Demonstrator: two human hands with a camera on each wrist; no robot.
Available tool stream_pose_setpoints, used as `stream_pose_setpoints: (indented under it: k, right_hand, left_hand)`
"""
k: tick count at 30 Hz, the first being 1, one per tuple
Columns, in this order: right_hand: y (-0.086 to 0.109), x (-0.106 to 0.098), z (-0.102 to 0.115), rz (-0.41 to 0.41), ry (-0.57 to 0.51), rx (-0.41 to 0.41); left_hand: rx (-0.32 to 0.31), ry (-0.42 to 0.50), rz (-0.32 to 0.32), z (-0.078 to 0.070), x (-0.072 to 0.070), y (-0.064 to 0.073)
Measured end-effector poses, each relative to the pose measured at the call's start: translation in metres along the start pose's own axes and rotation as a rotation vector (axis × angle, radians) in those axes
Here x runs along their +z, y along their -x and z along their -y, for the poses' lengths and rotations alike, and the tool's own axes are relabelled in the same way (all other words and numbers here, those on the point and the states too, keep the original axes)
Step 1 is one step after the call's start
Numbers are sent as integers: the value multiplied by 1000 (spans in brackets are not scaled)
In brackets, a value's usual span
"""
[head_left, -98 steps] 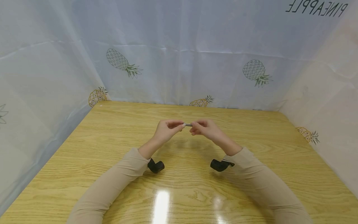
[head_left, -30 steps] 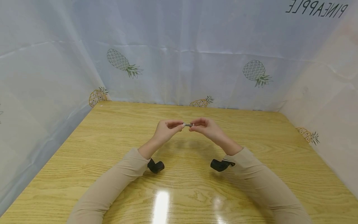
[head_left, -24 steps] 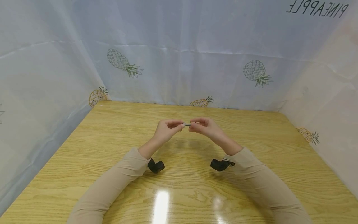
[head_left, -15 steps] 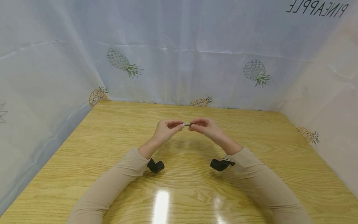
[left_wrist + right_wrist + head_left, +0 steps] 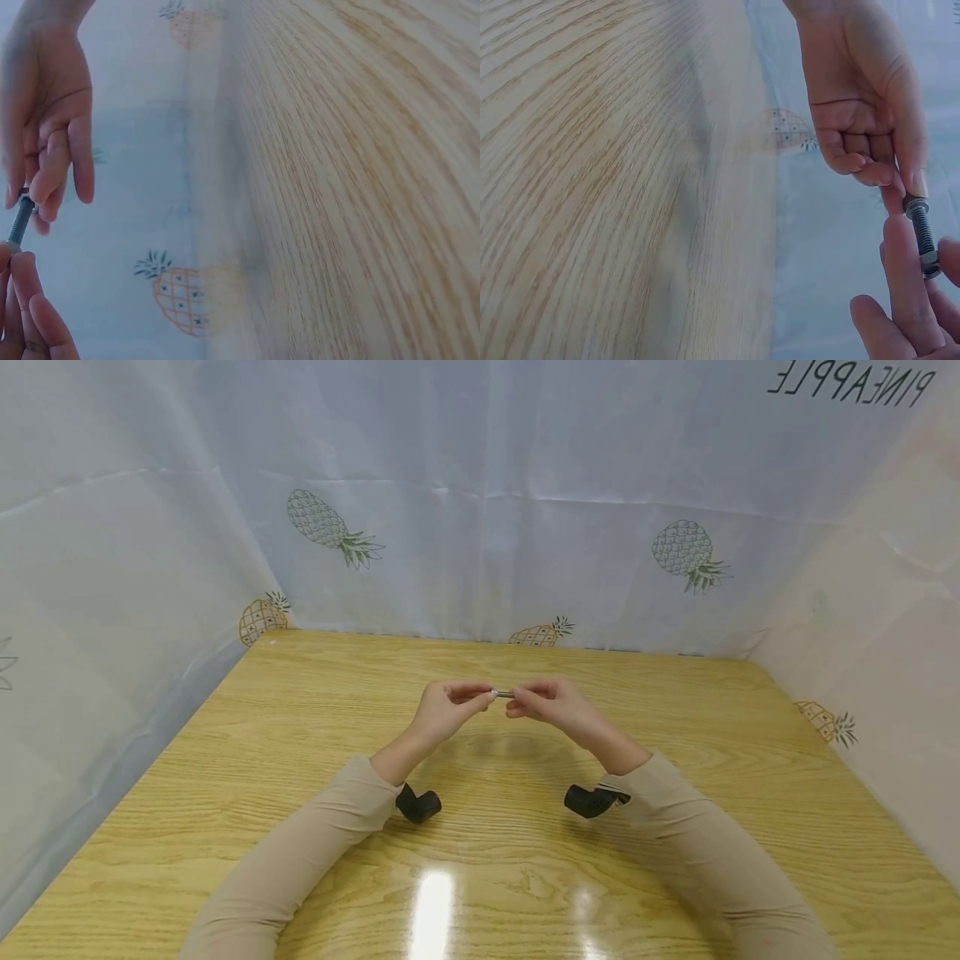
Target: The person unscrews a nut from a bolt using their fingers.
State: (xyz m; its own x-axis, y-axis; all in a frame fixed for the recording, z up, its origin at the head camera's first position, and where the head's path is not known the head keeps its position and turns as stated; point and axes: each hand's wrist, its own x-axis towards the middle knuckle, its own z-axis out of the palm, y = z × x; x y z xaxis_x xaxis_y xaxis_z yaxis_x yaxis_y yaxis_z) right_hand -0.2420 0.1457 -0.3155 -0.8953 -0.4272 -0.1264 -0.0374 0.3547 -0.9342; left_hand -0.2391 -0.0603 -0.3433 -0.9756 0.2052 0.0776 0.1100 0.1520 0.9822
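Note:
A threaded metal bolt [image 5: 505, 694] lies level between the hands, above the table, in the head view. My left hand [image 5: 453, 703] pinches its head end between thumb and fingers. In the right wrist view the left hand [image 5: 866, 97] comes from above, its thumb on the bolt's head [image 5: 915, 202]. My right hand [image 5: 553, 703] pinches a hex nut [image 5: 930, 264] near the bolt's other end, and its thumb hides that end in the head view. The left wrist view shows the right hand [image 5: 52, 97] above, with the nut [image 5: 25, 196] at its fingertips.
The wood-grain table [image 5: 495, 827] spreads under both arms. Black curved wrist mounts [image 5: 418, 807] hang below the sleeves. A pineapple-print curtain [image 5: 480, 543] closes off the back and both sides.
The left hand and the bolt keep their place. The right thumb and fingers shift back and forth around the nut end, which shows in some earlier frames and is covered now.

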Motion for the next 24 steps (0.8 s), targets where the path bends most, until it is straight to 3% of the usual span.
stream_pose_setpoints:
  k: [8,17,24]
  right_hand:
    - [0,2,2,-63,13,-4]
    - [1,0,2,5,-20,12]
    - [1,0,2,-23,7,-32]
  left_hand:
    - [13,-1,2,1,1,-1]
    - [24,-16,-6,0,1,1]
    - [22,-12,-3,0,2,0]
